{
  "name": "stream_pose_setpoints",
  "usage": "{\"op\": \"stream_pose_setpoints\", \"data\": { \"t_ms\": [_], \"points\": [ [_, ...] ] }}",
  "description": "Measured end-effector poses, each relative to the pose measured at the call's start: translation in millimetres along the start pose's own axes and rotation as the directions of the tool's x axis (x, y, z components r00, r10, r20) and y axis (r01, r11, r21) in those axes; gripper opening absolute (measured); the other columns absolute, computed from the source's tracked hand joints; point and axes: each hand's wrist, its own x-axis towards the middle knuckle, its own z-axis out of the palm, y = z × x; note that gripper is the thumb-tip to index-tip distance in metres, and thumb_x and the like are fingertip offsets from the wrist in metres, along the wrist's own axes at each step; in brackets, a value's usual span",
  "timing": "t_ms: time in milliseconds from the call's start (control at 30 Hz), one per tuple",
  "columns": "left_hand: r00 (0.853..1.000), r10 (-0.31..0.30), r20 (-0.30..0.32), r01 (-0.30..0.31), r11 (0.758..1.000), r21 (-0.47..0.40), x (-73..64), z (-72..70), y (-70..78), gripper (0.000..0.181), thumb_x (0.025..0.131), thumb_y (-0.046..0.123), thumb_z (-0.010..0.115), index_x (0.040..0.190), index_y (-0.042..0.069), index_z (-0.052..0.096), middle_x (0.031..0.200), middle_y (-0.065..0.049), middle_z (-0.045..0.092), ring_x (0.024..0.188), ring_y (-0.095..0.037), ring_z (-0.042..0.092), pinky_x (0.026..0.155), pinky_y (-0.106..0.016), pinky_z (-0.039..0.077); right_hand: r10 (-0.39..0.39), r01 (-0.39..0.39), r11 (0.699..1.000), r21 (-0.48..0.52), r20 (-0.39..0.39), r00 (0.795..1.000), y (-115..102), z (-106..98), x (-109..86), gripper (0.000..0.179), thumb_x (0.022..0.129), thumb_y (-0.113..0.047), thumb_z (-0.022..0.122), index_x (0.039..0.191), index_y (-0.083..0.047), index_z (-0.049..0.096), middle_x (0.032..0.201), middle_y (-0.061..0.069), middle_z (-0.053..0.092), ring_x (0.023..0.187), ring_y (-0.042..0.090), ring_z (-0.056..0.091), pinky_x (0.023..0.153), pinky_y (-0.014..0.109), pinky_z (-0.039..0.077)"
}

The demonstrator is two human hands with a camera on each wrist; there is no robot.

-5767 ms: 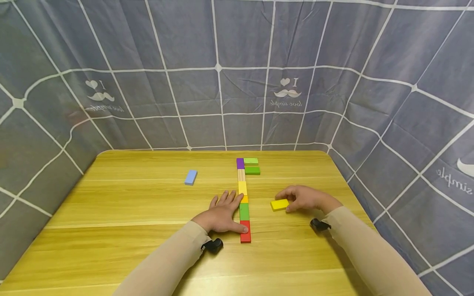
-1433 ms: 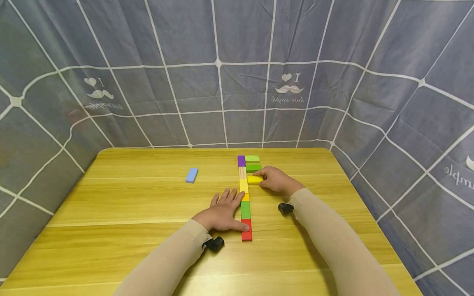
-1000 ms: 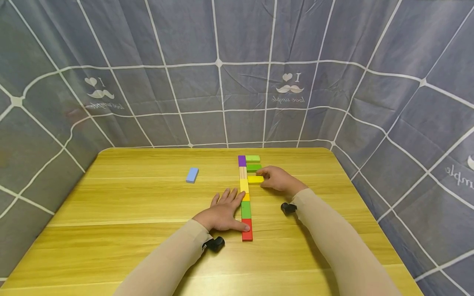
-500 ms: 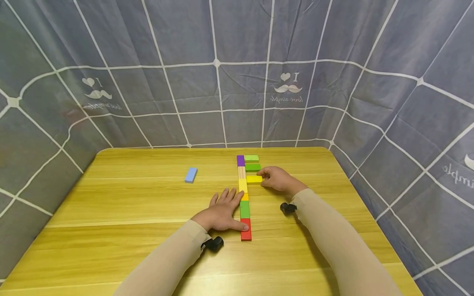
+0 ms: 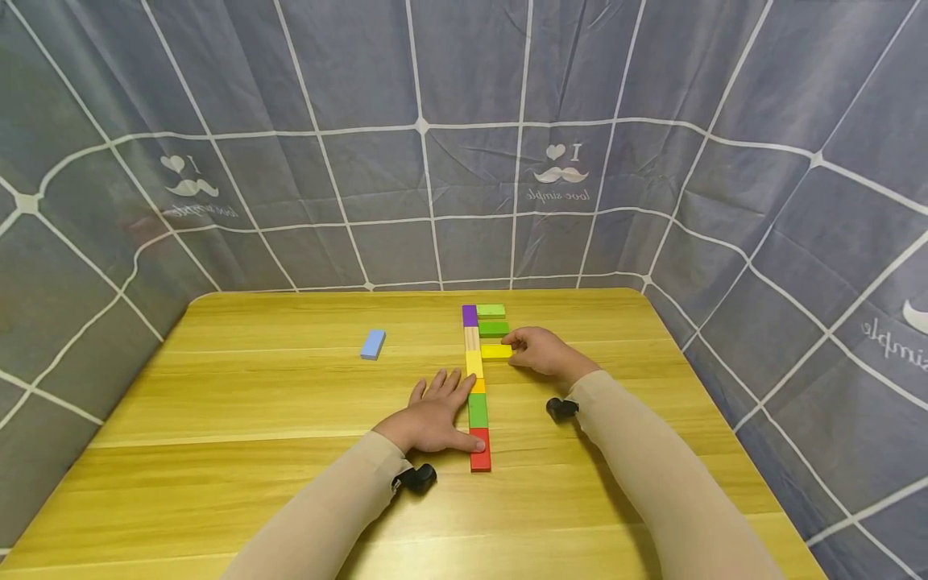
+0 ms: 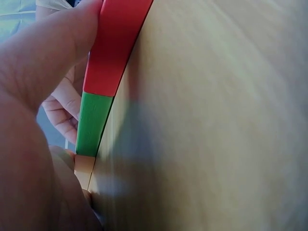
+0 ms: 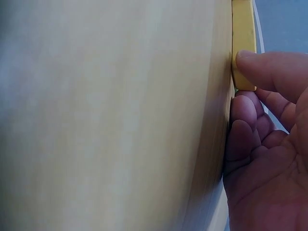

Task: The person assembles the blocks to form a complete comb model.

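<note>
Flat coloured blocks lie end to end in a straight row: red block (image 5: 480, 462), green block (image 5: 478, 412), orange, pale yellow block (image 5: 474, 362), bare-wood block (image 5: 471, 339) and purple block (image 5: 470, 316). Along the row's left side rests my left hand (image 5: 428, 424), fingers spread, thumb on the red block and index fingertip at the orange one. My right hand (image 5: 547, 354) pinches the outer end of a bright yellow block (image 5: 495, 352), thumb on its near side in the right wrist view. That block sticks out rightward from the row, below a dark green block (image 5: 494, 329) and a lime block (image 5: 490, 310).
A light blue block (image 5: 373, 345) lies apart on the left of the wooden table (image 5: 239, 467). Behind and beside the table hangs a grey curtain (image 5: 471, 177) with white lines. A black camera sits on each wrist.
Since the oldest frame, the right hand has brought the yellow block forward and left, up to the row. Over the last second both hands have stayed nearly still.
</note>
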Motion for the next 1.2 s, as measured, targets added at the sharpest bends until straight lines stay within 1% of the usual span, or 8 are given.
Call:
{"op": "stream_pose_setpoints", "data": {
  "t_ms": [233, 467, 567, 867, 967, 1067, 1133, 1200],
  "points": [
    [1.000, 0.012, -0.001, -0.012, 1.000, -0.013, -0.2, 0.0, -1.5, 0.117, 0.085, 0.074, 0.071, 0.171, 0.022, 0.012, 0.179, -0.012, 0.004, 0.166, -0.036, -0.003, 0.130, -0.063, -0.002, -0.006, 0.006, 1.000, 0.017, 0.002, 1.000, 1, 0, 0.9, 0.042, 0.095, -0.011, 0.073, 0.135, 0.000, 0.067, 0.116, 0.012, 0.071, 0.103, 0.024, 0.061, 0.102, 0.045, 0.052],
    [1.000, 0.023, 0.004, -0.023, 0.999, -0.031, 6.1, 6.0, -8.2, 0.120, 0.084, 0.073, 0.071, 0.172, 0.022, 0.007, 0.179, -0.011, -0.002, 0.165, -0.035, -0.009, 0.129, -0.062, -0.007, -0.004, 0.004, 1.000, 0.018, -0.002, 1.000, 1, 0, 1.4, 0.042, 0.095, -0.012, 0.073, 0.135, 0.000, 0.068, 0.116, 0.012, 0.071, 0.103, 0.023, 0.061, 0.102, 0.044, 0.052],
    [1.000, 0.024, -0.003, -0.024, 0.999, -0.034, 7.2, 7.0, -9.7, 0.120, 0.084, 0.074, 0.070, 0.172, 0.023, 0.007, 0.179, -0.010, -0.001, 0.165, -0.034, -0.009, 0.129, -0.062, -0.007, -0.002, 0.002, 1.000, 0.018, -0.002, 1.000, 2, 0, 1.9, 0.042, 0.095, -0.012, 0.073, 0.135, 0.000, 0.068, 0.116, 0.012, 0.071, 0.103, 0.024, 0.061, 0.102, 0.044, 0.052],
    [0.999, 0.043, -0.014, -0.044, 0.998, -0.044, 2.8, 3.8, -6.5, 0.120, 0.084, 0.077, 0.069, 0.172, 0.021, 0.009, 0.178, -0.013, 0.001, 0.165, -0.037, -0.007, 0.129, -0.064, -0.006, 0.012, -0.012, 1.000, 0.018, 0.005, 1.000, 1, 0, 2.0, 0.043, 0.094, -0.013, 0.074, 0.135, -0.002, 0.068, 0.116, 0.011, 0.070, 0.103, 0.024, 0.060, 0.102, 0.044, 0.052],
    [0.998, 0.053, -0.024, -0.055, 0.996, -0.065, 0.1, 1.1, -4.9, 0.118, 0.086, 0.077, 0.067, 0.171, 0.020, 0.011, 0.178, -0.015, 0.004, 0.165, -0.039, -0.004, 0.129, -0.065, -0.005, 0.018, -0.018, 1.000, 0.018, 0.003, 1.000, 1, 0, 1.4, 0.043, 0.095, -0.013, 0.074, 0.135, -0.002, 0.068, 0.116, 0.011, 0.070, 0.103, 0.024, 0.060, 0.102, 0.044, 0.051],
    [0.997, 0.053, -0.048, -0.058, 0.993, -0.101, -1.7, -0.8, -4.8, 0.111, 0.089, 0.073, 0.066, 0.171, 0.018, 0.015, 0.178, -0.013, 0.010, 0.165, -0.039, 0.001, 0.129, -0.064, -0.002, 0.021, -0.021, 0.999, 0.027, 0.002, 1.000, 1, 1, 1.2, 0.042, 0.095, -0.013, 0.074, 0.135, -0.002, 0.068, 0.115, 0.011, 0.070, 0.103, 0.023, 0.060, 0.102, 0.044, 0.051],
    [0.995, 0.051, -0.088, -0.062, 0.990, -0.129, -2.2, -1.8, -6.0, 0.103, 0.093, 0.067, 0.066, 0.170, 0.016, 0.022, 0.177, -0.011, 0.019, 0.165, -0.039, 0.008, 0.129, -0.064, 0.001, 0.020, -0.020, 0.999, 0.032, 0.004, 1.000, 2, 1, 1.3, 0.042, 0.095, -0.013, 0.074, 0.135, -0.002, 0.068, 0.115, 0.011, 0.070, 0.103, 0.023, 0.060, 0.102, 0.043, 0.051],
    [0.989, 0.036, -0.146, -0.058, 0.988, -0.147, -3.0, -4.7, -7.4, 0.092, 0.097, 0.062, 0.065, 0.167, 0.015, 0.031, 0.174, -0.009, 0.030, 0.163, -0.038, 0.017, 0.130, -0.063, 0.004, 0.021, -0.022, 0.999, 0.035, 0.007, 1.000, 2, 1, 1.3, 0.042, 0.095, -0.012, 0.073, 0.135, -0.001, 0.068, 0.115, 0.011, 0.070, 0.103, 0.023, 0.060, 0.101, 0.043, 0.051]
  ]
}}
